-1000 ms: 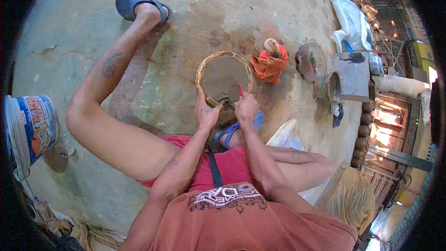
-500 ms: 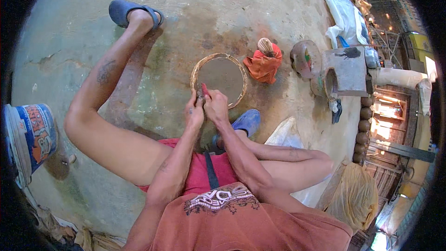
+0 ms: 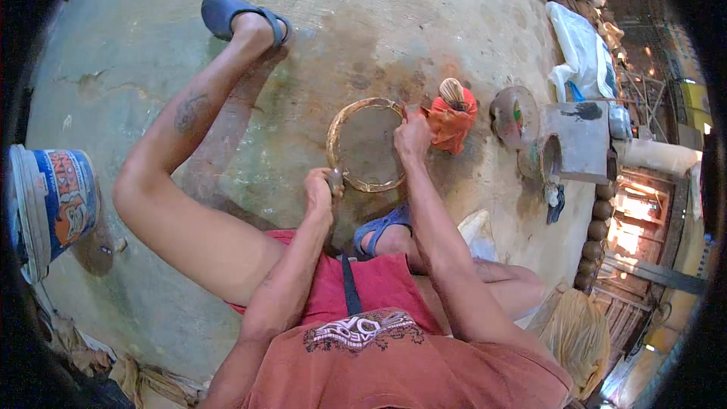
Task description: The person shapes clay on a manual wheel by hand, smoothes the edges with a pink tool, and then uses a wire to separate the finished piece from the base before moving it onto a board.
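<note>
A round, pale-rimmed shallow tray or hoop [image 3: 334,138] lies on the floor between my legs, its inside grey-brown. Beside its near left rim, my left hand [image 3: 319,188] is closed around a small greyish object [image 3: 335,177] whose kind I cannot make out. My right hand [image 3: 413,138] is closed at the tray's right rim. A small reddish piece [image 3: 411,109] shows at its fingertips, too small to name. Just right of that hand sits an orange-red cloth bundle [image 3: 453,130] with a striped, pale rounded top [image 3: 451,90].
A round dark vessel [image 3: 513,117] and a grey block-like stove [image 3: 579,140] stand to the right. A white-and-blue bucket [image 3: 57,201] is at the left edge. White plastic sheeting [image 3: 573,49] lies at the far right. My legs, in blue clogs [image 3: 219,17], frame the floor [image 3: 174,280].
My hands were together at the tray's near left rim; now they are apart. The right has gone right and forward with the reddish piece, while the left stays near the rim.
</note>
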Demonstrator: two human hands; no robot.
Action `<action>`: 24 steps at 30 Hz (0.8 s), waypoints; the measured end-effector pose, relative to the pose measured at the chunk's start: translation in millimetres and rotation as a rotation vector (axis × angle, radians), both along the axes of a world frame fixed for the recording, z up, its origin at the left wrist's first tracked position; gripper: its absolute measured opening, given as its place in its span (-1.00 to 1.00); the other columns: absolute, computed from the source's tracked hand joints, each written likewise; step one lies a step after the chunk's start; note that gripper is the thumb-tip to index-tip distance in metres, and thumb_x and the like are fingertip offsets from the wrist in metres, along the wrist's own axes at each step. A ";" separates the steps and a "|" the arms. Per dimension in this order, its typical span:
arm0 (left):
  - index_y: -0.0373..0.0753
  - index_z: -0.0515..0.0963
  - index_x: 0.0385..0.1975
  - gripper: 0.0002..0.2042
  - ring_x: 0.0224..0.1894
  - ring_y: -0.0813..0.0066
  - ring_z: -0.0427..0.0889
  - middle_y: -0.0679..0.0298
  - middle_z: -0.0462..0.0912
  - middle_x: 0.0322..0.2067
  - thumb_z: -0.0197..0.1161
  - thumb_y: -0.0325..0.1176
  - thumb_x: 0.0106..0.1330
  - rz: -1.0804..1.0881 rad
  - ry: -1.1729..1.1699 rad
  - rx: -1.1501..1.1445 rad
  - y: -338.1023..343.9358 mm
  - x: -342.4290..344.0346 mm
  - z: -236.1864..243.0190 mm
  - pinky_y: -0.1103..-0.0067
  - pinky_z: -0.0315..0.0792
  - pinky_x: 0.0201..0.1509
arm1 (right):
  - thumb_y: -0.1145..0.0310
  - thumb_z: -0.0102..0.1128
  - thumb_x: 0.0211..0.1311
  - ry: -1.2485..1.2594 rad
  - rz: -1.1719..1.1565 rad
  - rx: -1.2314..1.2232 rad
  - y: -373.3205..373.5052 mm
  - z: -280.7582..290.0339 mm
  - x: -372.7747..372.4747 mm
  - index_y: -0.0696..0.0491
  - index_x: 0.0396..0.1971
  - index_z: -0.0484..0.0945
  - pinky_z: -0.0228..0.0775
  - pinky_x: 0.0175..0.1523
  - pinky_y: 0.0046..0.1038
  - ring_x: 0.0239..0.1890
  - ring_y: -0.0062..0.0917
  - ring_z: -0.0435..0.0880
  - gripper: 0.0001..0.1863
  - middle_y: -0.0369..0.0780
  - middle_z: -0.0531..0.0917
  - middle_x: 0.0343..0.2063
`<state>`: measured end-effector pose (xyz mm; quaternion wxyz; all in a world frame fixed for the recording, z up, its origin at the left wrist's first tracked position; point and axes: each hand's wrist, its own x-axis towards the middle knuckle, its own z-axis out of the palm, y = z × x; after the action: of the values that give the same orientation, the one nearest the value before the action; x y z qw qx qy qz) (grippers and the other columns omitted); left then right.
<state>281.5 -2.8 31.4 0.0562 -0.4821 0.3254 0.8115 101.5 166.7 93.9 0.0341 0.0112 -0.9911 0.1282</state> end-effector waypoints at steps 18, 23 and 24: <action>-0.36 0.73 -0.35 -0.63 -0.34 0.32 0.66 0.12 0.78 -0.32 0.41 -0.09 0.19 -0.613 -0.132 -0.082 62.1 1.7 26.1 0.31 0.48 -0.21 | 0.52 0.25 0.02 0.146 0.540 -0.014 -3.9 3.6 -6.2 -0.10 -0.05 0.74 0.56 0.02 -0.23 -0.01 -0.26 0.66 -0.57 -0.27 0.72 -0.11; -0.36 0.71 -0.38 -0.70 -0.37 0.29 0.67 0.12 0.76 -0.35 0.40 -0.18 0.17 -0.596 -0.087 0.008 60.0 11.8 4.8 0.32 0.48 -0.24 | 0.46 0.28 0.01 0.035 0.788 -0.004 -23.0 -8.8 35.2 -0.13 -0.04 0.71 0.47 0.08 -0.20 0.07 -0.33 0.60 -0.58 -0.31 0.69 -0.09; -0.35 0.70 -0.42 -0.73 -0.39 0.30 0.67 0.11 0.74 -0.39 0.39 -0.21 0.16 -0.530 -0.073 0.042 62.3 12.6 8.2 0.33 0.48 -0.25 | 0.46 0.28 0.01 0.028 0.779 -0.006 -10.8 -5.8 50.1 -0.13 -0.04 0.71 0.47 0.08 -0.20 0.07 -0.33 0.60 -0.58 -0.31 0.69 -0.09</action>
<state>294.1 59.4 39.6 0.2887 -0.4078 0.4211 0.7570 151.6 155.9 88.2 -0.0038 0.3885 -0.9116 0.1344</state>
